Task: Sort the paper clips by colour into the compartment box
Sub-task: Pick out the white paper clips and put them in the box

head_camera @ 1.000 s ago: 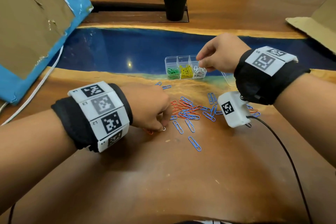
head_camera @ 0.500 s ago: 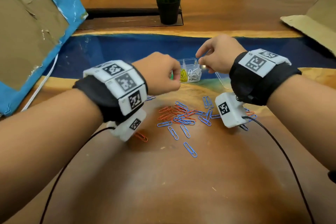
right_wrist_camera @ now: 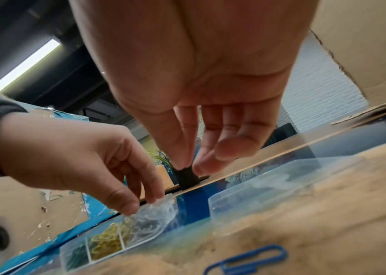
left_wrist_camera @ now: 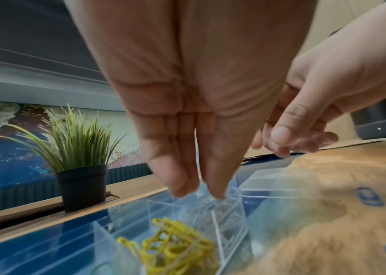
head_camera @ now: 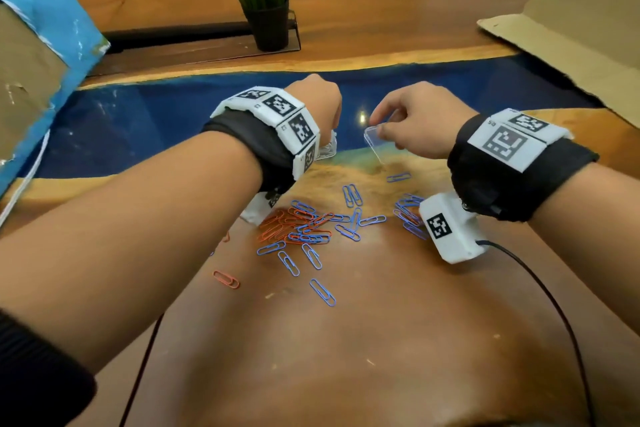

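**A:** What has changed in the last second?

**B:** The left hand (left_wrist_camera: 194,111) has left the loose clips (head_camera: 304,229) and gone to the box (right_wrist_camera: 107,240). It now points straight down over the box's right-end cell, the one with the white clips (right_wrist_camera: 151,217). Its thumb and fingertips are drawn close together and touch that heap.

**A:** Is it holding a clip?

**B:** I cannot tell. The tips are blurred against the pale clips, so a pinched clip and a freshly dropped one would look alike.

**A:** And the right hand (head_camera: 415,121)?

**B:** It was over the box and has slid off to the box's right. It now hovers above the clear lid (right_wrist_camera: 269,182), fingers loosely apart, with nothing seen in them.

**A:** What is in the box so far?

**B:** Green clips (right_wrist_camera: 76,254) at the left end, yellow clips (left_wrist_camera: 175,247) in the middle and white at the right.

**A:** What does that mean for the task?

**B:** Probably one more white clip is being put away. Only blue and orange clips show on the worktop (head_camera: 346,340) in front of the box, and I see none of either colour inside it, so much sorting remains.
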The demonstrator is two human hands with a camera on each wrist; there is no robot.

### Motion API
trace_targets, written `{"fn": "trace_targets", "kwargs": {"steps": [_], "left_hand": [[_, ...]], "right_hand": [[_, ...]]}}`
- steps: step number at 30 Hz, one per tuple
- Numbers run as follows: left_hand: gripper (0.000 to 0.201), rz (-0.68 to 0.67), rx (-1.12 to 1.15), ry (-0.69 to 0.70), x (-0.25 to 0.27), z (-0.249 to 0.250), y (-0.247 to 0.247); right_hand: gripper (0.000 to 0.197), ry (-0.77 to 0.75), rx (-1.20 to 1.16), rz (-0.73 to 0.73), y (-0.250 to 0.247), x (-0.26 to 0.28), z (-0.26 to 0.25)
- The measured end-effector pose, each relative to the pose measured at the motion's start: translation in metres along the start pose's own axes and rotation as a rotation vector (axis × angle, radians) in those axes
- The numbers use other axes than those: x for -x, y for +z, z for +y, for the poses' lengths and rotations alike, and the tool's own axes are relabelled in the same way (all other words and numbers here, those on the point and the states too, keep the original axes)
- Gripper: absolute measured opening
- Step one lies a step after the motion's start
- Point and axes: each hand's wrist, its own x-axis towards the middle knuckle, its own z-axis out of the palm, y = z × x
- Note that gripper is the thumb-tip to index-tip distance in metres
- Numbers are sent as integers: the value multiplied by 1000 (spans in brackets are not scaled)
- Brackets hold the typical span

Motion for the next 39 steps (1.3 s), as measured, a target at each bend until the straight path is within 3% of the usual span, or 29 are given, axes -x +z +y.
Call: {"fn": "trace_targets", "kwargs": {"steps": [5, 9, 12, 14, 18, 28, 35, 39], "left_hand": [[32, 62, 73, 31, 10, -5, -2], [16, 129, 143, 49, 33, -12, -3], [4, 11, 130, 61, 51, -16, 3], [9, -74, 121, 89, 56, -10, 11], [23, -81, 93, 206, 52, 11, 24], [17, -97, -109, 258, 45, 29, 22], [7, -37, -46, 283, 45, 25, 24], [16, -24, 32, 230, 43, 19, 22]], "right_hand": [[14, -32, 23, -9, 2, 6, -1], [20, -59, 237, -168, 3, 14, -4], [26, -81, 387, -283, 9, 20, -7], [29, -96, 437, -261, 12, 21, -8], [30, -118, 507, -234, 13, 22, -15], [18, -73, 508, -280, 13, 23, -18], [12, -2, 445, -341, 13, 24, -18], [15, 53, 305, -315, 5, 26, -15]]}}
